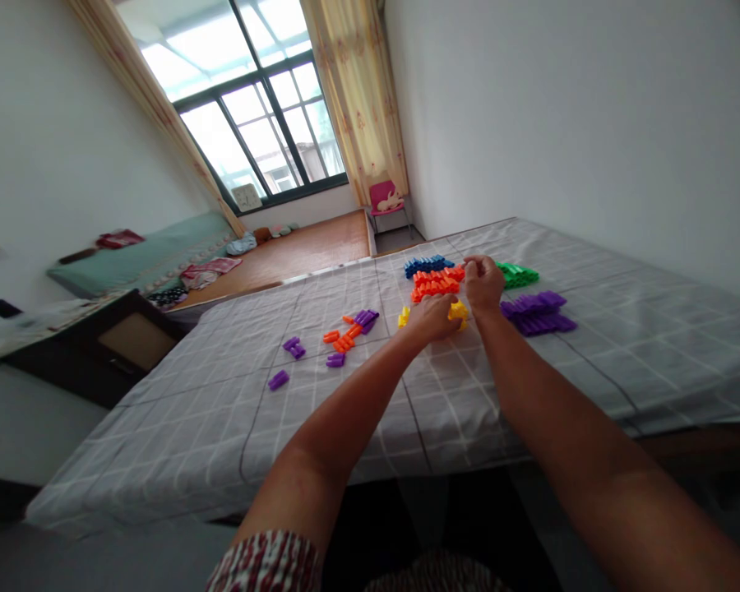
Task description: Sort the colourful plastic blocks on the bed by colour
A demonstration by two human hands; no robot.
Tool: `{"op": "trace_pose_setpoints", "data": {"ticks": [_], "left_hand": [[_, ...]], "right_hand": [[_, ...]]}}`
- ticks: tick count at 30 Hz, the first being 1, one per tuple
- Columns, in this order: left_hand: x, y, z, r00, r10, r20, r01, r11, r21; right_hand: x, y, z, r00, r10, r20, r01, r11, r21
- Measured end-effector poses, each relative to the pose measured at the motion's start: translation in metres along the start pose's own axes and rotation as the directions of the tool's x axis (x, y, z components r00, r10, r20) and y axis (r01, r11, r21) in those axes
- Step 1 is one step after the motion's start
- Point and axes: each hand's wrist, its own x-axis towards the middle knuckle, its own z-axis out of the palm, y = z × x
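My left hand reaches over the yellow plastic pieces, its fingers stretched and slightly apart at the near side of the orange pieces. Whether it touches the yellow ones I cannot tell. To its right, my right hand is closed in a pinch by the right end of the orange rows; what sits between the fingertips is too small to make out. Dark blue pieces lie behind the orange rows. Green pieces and a purple stack are right of my right hand.
Loose orange pieces and purple pieces are scattered at the left on the grey checked bedsheet. A dark cabinet stands left of the bed. Beyond the far edge are a pink chair and a window.
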Motion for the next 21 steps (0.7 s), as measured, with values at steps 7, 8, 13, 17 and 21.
{"op": "trace_pose_setpoints", "data": {"ticks": [7,8,13,17,21], "left_hand": [[-0.020,-0.003,-0.012,0.998,-0.025,-0.053,0.025,1.000,0.009],[-0.026,-0.011,-0.015,0.996,-0.021,-0.084,0.020,1.000,-0.008],[-0.058,-0.098,-0.040,0.945,-0.246,-0.213,0.234,0.969,-0.083],[-0.090,-0.169,-0.054,0.875,-0.482,0.036,0.483,0.874,-0.055],[-0.116,-0.187,-0.049,0.904,-0.377,0.202,0.384,0.923,0.003]], "right_hand": [[-0.003,0.009,0.003,0.998,-0.019,0.059,0.023,0.998,-0.056],[-0.003,0.011,0.003,0.998,-0.027,0.060,0.030,0.997,-0.065],[-0.005,0.014,0.004,0.996,-0.060,0.059,0.065,0.993,-0.097],[-0.006,0.010,0.002,0.996,-0.063,0.063,0.070,0.992,-0.109],[-0.007,0.007,0.001,0.996,-0.065,0.063,0.072,0.990,-0.121]]}}
